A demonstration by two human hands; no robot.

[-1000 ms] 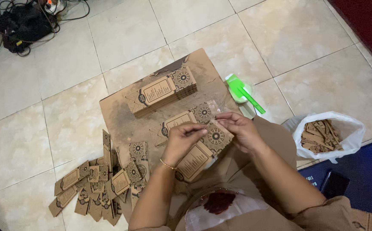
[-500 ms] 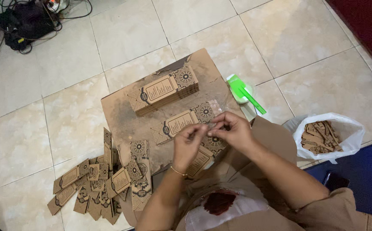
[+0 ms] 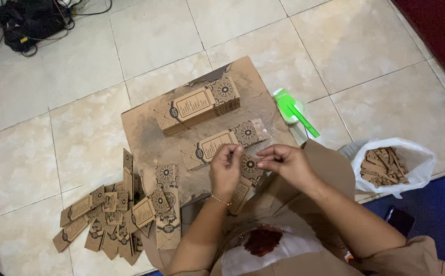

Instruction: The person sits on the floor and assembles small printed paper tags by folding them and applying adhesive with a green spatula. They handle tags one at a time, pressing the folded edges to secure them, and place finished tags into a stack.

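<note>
Two bare hands meet just above the near edge of a brown cardboard sheet [image 3: 145,128] lying on a tiled floor. The left hand [image 3: 226,168], with a thin bracelet at the wrist, has its fingers curled and its fingertips pinching the top edge of a small printed cardboard sleeve [image 3: 248,176]. The right hand [image 3: 283,161] faces it from the right, its fingertips drawn together and pinching the same sleeve at the edge. The sleeve is brown with a dark round ornament, and it hangs at the near edge of the sheet, partly hidden by the hands.

On the sheet, just beyond the hands, lies one flat sleeve [image 3: 222,143] of the same kind. At the far side of the sheet sits a neat stack of sleeves [image 3: 197,105]. To the left of the sheet, a loose heap of sleeves [image 3: 120,212] spreads over the tiles. Just right of the sheet lies a green plastic tool [image 3: 296,112]. Well to the right of the sheet, a white plastic bag [image 3: 416,158] holds brown cardboard pieces. Far beyond the sheet, at the upper left, a black bundle of cables [image 3: 33,20] rests on the floor.
</note>
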